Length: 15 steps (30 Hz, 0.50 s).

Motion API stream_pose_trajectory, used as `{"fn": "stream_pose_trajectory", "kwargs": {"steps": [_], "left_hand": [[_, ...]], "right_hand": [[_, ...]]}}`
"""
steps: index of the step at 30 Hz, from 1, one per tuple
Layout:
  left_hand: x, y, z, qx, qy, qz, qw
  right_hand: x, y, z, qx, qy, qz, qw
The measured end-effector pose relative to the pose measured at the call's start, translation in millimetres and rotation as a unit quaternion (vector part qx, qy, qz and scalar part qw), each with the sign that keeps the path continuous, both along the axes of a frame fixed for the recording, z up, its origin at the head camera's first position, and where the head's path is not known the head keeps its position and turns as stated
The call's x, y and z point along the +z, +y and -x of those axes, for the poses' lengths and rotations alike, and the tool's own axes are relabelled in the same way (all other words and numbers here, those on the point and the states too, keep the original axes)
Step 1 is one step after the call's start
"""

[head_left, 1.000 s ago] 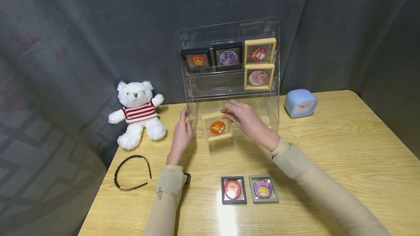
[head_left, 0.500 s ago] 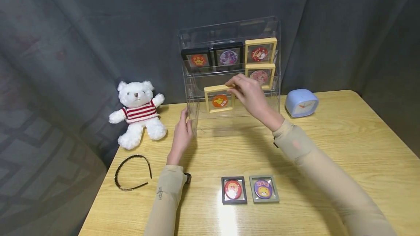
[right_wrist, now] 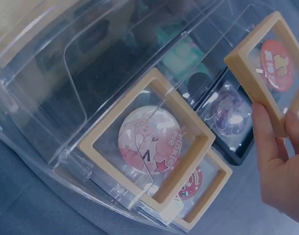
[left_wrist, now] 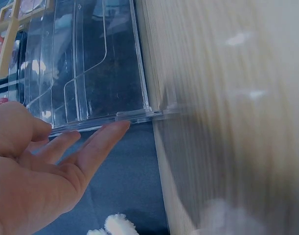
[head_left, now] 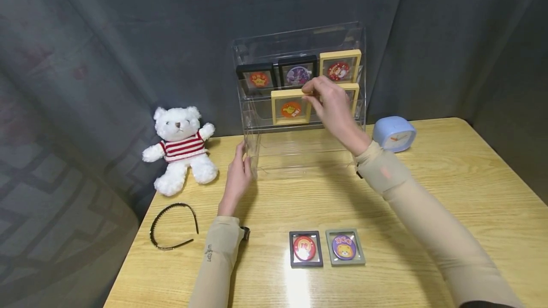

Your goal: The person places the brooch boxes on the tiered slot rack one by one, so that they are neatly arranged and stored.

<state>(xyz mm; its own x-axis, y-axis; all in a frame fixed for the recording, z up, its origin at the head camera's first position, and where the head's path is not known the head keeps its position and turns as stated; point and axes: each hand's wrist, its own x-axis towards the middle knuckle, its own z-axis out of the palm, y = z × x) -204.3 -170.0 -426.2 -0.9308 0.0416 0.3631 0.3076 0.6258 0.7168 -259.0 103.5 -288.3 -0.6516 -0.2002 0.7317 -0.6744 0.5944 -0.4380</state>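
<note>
My right hand (head_left: 335, 110) pinches the top right corner of a yellow display frame (head_left: 277, 108) holding an orange thumbs-up badge. The frame is upright, before the middle tier of a clear tiered display stand (head_left: 299, 146). In the right wrist view, thumb and fingertips sit on one corner of that frame (right_wrist: 242, 68). A second yellow frame with a pink badge (right_wrist: 149, 142) stands in the same tier, partly hidden by my hand in the head view. My left hand (head_left: 238, 177) touches the stand's left side, low down, with fairly straight fingers (left_wrist: 107, 142).
The upper tier holds two black frames (head_left: 257, 66) and a yellow frame (head_left: 340, 54). Two more framed badges (head_left: 305, 249) lie at the front. A white teddy bear (head_left: 180, 149) and a black headband (head_left: 156, 222) are left, a blue clock (head_left: 394, 133) right.
My right hand has lifted the yellow thumbs-up frame from low in front of the stand to the middle tier, slightly rightward. My left hand stays at the stand's side.
</note>
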Motion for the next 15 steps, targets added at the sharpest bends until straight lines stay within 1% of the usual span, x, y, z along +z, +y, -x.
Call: {"fn": "stream_pose_trajectory", "kwargs": {"steps": [7, 15], "left_hand": [[-0.6, -0.8, 0.4, 0.000, 0.004, 0.001, 1.0000], [-1.4, -1.2, -0.1, 0.002, 0.008, 0.001, 1.0000]], "right_hand": [[3.1, 2, 10.8, 0.000, -0.001, 0.020, 0.9998], [-1.9, 1, 16.3, -0.023, -0.030, -0.012, 0.9992]]}}
